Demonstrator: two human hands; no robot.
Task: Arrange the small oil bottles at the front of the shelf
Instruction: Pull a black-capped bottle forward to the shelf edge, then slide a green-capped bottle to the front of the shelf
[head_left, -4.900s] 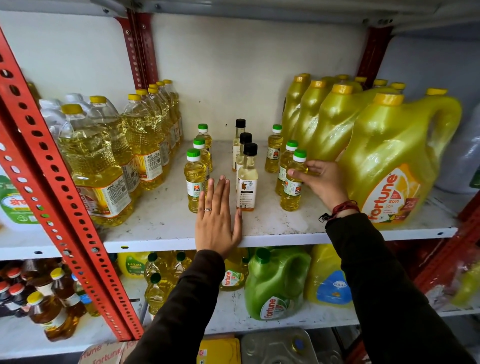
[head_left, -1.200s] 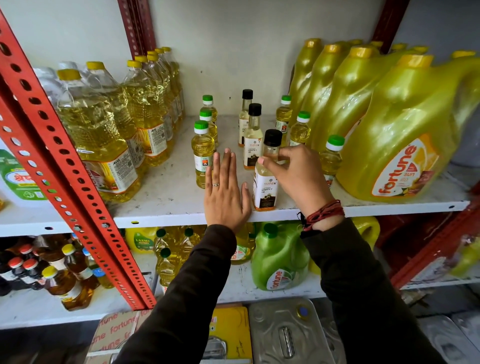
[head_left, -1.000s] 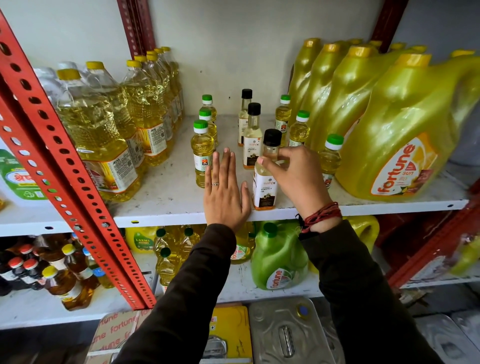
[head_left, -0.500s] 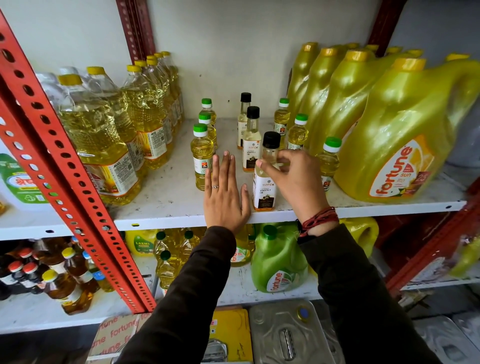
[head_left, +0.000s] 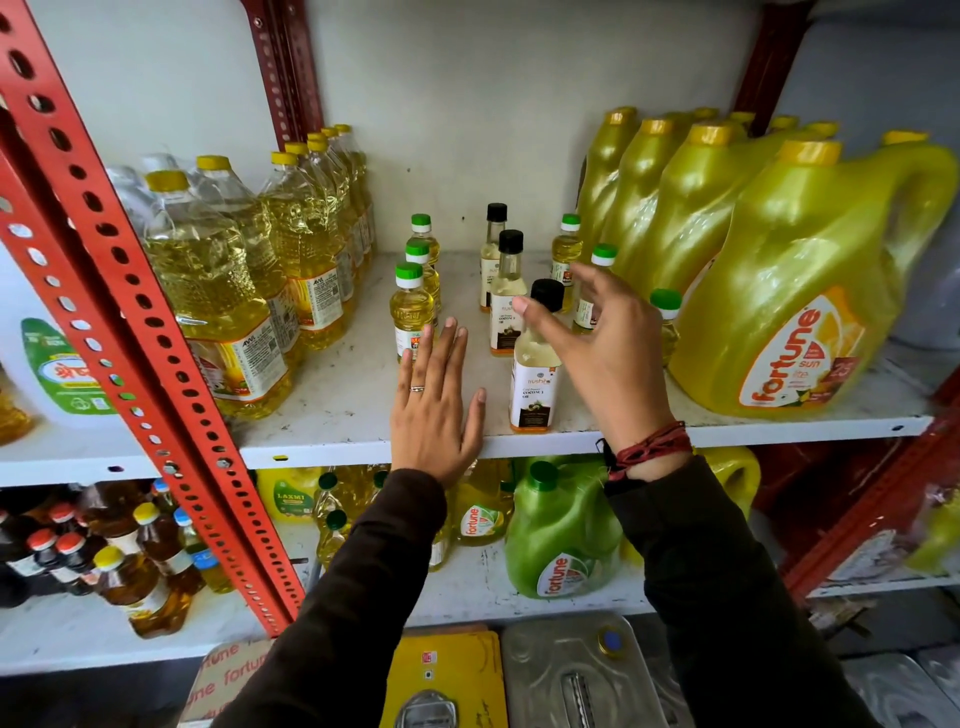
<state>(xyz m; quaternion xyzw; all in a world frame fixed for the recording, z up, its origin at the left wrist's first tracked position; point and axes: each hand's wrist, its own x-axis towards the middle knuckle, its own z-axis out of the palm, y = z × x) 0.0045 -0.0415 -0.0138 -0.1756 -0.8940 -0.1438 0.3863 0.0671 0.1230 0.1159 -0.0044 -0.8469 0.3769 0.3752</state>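
Note:
Small oil bottles stand in three short columns on the white shelf (head_left: 332, 447). A green-capped one (head_left: 412, 312) leads the left column. The front black-capped coconut oil bottle (head_left: 535, 379) stands upright near the shelf's front edge, with another black-capped bottle (head_left: 506, 306) behind it. A green-capped bottle (head_left: 665, 322) shows to the right, partly hidden by my wrist. My right hand (head_left: 602, 353) hovers just behind and right of the front bottle's cap, fingers spread, gripping nothing. My left hand (head_left: 434, 415) lies flat, palm down, on the shelf left of that bottle.
Large yellow Fortune jugs (head_left: 795, 291) crowd the shelf's right side. Big clear oil bottles (head_left: 218, 301) fill the left. A red perforated upright (head_left: 130, 338) crosses diagonally at left. A lower shelf holds a green jug (head_left: 561, 540) and more bottles; tins sit below.
My right hand has let go of the front black-capped bottle and spread its fingers above it. The bottle stays standing near the front edge. My left hand has not moved.

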